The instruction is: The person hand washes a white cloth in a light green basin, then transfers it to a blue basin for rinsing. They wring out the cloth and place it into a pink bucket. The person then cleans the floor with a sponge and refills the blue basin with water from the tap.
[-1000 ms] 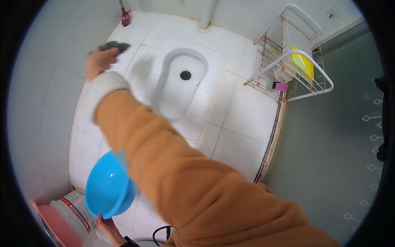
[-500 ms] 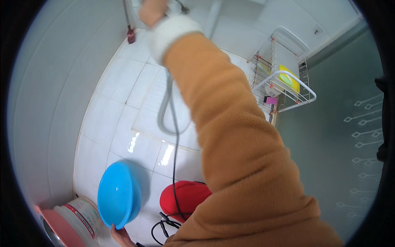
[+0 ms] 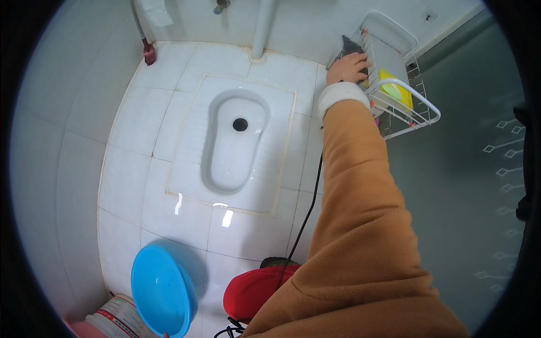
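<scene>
Grey cloth (image 3: 353, 46) under right grip (image 3: 347, 69)

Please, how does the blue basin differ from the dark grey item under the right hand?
The basin is bright blue, while the grey item is dark. The basin shows a smooth, rounded rim; the grey item shows a pointed end. The basin's opening is uncovered, whereas the right hand partly hides the grey item.

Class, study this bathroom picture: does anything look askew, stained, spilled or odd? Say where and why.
The seam around the squat toilet looks yellowish-brown, odd against the white tiles, perhaps from staining. Bright patches on the tiles may be reflections or water; I can't tell. Otherwise, nothing stands out.
</scene>
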Demonstrator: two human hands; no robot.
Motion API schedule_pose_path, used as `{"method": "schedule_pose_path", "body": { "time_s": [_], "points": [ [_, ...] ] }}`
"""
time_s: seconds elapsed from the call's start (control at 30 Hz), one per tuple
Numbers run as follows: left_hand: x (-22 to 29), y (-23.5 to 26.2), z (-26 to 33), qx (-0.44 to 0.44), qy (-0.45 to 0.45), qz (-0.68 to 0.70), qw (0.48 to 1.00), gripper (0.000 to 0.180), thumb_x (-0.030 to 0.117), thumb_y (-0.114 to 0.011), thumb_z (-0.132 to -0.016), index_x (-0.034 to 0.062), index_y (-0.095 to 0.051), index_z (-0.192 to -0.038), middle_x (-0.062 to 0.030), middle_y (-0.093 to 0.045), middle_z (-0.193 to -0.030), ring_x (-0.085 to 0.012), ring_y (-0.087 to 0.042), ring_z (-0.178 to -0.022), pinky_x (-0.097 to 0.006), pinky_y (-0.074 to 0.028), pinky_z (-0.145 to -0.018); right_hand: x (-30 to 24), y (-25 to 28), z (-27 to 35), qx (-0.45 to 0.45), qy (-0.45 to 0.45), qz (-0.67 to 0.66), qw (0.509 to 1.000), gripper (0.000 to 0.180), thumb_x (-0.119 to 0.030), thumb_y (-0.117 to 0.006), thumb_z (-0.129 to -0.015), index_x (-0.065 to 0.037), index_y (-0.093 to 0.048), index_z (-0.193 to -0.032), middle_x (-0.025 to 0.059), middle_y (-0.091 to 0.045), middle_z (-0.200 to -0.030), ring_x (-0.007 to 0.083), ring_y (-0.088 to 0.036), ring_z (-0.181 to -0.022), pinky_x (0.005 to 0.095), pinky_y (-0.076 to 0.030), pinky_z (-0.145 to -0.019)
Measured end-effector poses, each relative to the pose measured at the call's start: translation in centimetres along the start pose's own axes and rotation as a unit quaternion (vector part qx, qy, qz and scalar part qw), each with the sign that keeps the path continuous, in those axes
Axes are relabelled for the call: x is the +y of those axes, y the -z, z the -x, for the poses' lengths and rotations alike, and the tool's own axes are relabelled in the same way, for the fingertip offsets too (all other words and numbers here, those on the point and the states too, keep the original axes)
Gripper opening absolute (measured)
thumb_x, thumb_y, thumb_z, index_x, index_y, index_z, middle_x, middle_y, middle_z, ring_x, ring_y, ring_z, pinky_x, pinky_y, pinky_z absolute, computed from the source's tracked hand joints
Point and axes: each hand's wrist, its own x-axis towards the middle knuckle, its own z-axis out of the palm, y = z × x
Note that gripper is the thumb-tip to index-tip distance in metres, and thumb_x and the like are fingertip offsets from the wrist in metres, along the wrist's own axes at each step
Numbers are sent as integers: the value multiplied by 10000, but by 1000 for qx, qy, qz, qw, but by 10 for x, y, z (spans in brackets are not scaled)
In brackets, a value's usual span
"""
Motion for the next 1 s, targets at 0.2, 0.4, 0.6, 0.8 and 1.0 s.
{"method": "schedule_pose_path", "body": {
  "time_s": [0.2,0.4,0.6,0.8,1.0],
  "points": [
    [-19,1,-10,-54,15,8,998,448,132,-599,-924,-18,-457,-1322,-166,-559,-1271,-321,-548,-1128,-483,-467,-945,-8,5,128,-110,301,-134,938,319,-146,-535,-874,-14,-678,-1127,208,-448,-1423,459,-389,-1310,579,-416,-957],
    [-42,-7,-10,-73,16,72,995,442,59,-572,-938,-17,-433,-1350,-179,-539,-1324,-350,-546,-1183,-528,-476,-985,-1,64,291,-235,572,-373,692,205,-223,-657,-785,-57,-661,-905,183,-576,-1135,372,-558,-1061,468,-510,-818],
    [-42,16,1,-105,-132,89,982,247,136,-593,-957,0,-550,-1159,-90,-632,-1010,-202,-618,-854,-359,-543,-734,-21,184,374,-483,693,-369,388,483,-326,-669,-874,2,-599,-1221,172,-636,-1175,273,-626,-1042,390,-562,-772],
    [-44,35,71,64,26,97,993,364,38,-576,-893,-162,-489,-1186,-260,-598,-1091,-341,-681,-821,-436,-613,-627,38,333,479,-841,484,-173,169,534,-325,-643,-904,23,-498,-1282,167,-642,-1079,255,-666,-890,433,-602,-700],
    [-64,144,193,-54,-43,-40,997,635,288,-643,-909,37,-388,-1433,-134,-554,-1267,-257,-621,-1043,-363,-560,-785,89,407,541,-758,604,-175,176,397,-120,-591,-886,106,-457,-1184,204,-648,-945,309,-689,-725,428,-627,-614]
  ]
}}
